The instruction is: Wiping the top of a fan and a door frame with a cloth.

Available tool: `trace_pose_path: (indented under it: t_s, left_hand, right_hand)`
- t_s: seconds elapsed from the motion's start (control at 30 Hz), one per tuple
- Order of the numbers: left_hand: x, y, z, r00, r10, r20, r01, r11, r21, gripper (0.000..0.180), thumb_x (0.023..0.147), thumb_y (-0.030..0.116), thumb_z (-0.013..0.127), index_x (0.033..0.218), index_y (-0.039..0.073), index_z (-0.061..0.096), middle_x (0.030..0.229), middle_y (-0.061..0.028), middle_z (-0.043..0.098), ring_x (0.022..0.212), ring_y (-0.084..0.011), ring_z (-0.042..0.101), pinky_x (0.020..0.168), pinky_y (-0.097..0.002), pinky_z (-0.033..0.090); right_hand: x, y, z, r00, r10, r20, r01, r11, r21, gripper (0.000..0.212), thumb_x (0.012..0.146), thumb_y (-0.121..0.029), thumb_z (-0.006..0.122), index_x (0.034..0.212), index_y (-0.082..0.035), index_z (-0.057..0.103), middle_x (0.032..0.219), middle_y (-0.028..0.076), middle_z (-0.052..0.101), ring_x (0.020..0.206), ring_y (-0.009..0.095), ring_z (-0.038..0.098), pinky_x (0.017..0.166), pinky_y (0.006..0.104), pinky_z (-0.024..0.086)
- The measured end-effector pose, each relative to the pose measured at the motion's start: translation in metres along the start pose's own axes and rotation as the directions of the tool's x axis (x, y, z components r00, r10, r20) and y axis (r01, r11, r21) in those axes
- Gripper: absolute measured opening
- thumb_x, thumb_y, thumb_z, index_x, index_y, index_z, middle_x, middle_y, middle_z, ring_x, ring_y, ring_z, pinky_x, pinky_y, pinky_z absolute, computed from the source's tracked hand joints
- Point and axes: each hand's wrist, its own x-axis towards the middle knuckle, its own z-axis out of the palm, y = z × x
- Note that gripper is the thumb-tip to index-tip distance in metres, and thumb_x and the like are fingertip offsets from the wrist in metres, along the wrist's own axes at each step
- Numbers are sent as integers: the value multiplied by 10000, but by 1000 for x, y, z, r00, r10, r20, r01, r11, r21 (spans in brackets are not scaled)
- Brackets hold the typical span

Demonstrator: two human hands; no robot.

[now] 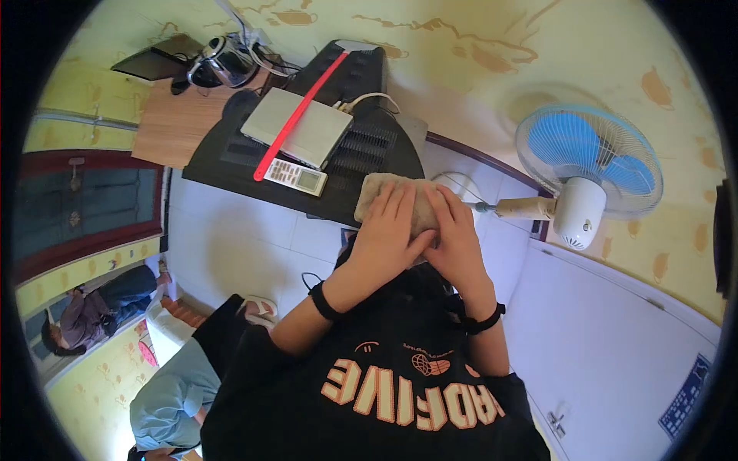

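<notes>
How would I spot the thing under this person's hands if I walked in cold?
Find the black slatted table beside the blue-bladed pedestal fan. At its near corner lies a beige, fuzzy folded cloth, pressed under the left hand and right hand. Unlike the hard white remote control nearby, it is soft and tan.

The thing under my palms is a beige cloth [384,194], a rough, towel-like piece folded into a thick, roughly rectangular pad. It lies flat and slightly tilted, one rounded corner pointing to my left. My left hand [387,230] and right hand [453,234] cover most of it, so only its left end and upper edge show. It sits at the near edge of a dark table [231,154], just beside a white remote control [296,177].
</notes>
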Motion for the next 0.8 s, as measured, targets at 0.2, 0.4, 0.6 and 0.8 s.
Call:
trace_pose_path:
  t_s: [0.2, 0.4, 0.6, 0.8]
  left_hand:
    - [-5, -18, -4, 996, -88, 34, 85, 993, 77, 646, 955, 222, 695, 1490, -63, 473, 1521, -263, 507, 1411, -519, 454, 1213, -533, 358]
    - [40, -57, 2, 999, -53, 8, 53, 999, -2, 559, 980, 180, 659, 1446, -89, 507, 1497, -294, 519, 1404, -512, 455, 1214, -512, 364]
    - [97, -97, 18, 999, -45, 7, 45, 997, 62, 526, 1002, 221, 620, 1428, -72, 525, 1448, -292, 558, 1380, -447, 507, 1195, -544, 359]
    - [126, -96, 40, 994, -107, 36, 99, 979, 179, 463, 1000, 301, 617, 1323, -28, 581, 1299, -234, 634, 1263, -449, 579, 1077, -574, 456]
  right_hand:
    - [31, 11, 18, 982, -186, 14, 187, 979, -76, 720, 740, -124, 803, 1429, -261, 645, 1454, 151, 561, 1227, 438, 559, 1064, 503, 501]
    - [76, 17, 37, 990, -142, -25, 138, 981, -137, 621, 792, -198, 775, 1399, -253, 657, 1416, 171, 579, 1188, 447, 584, 1022, 507, 522]
    - [132, 21, 43, 999, -43, -7, 40, 973, -229, 550, 835, -200, 747, 1377, -212, 653, 1392, 194, 588, 1172, 453, 602, 1011, 508, 526]
    - [156, 58, 45, 995, -95, 4, 95, 989, -113, 511, 842, -164, 737, 1345, -177, 654, 1305, 202, 626, 1142, 462, 641, 980, 522, 544]
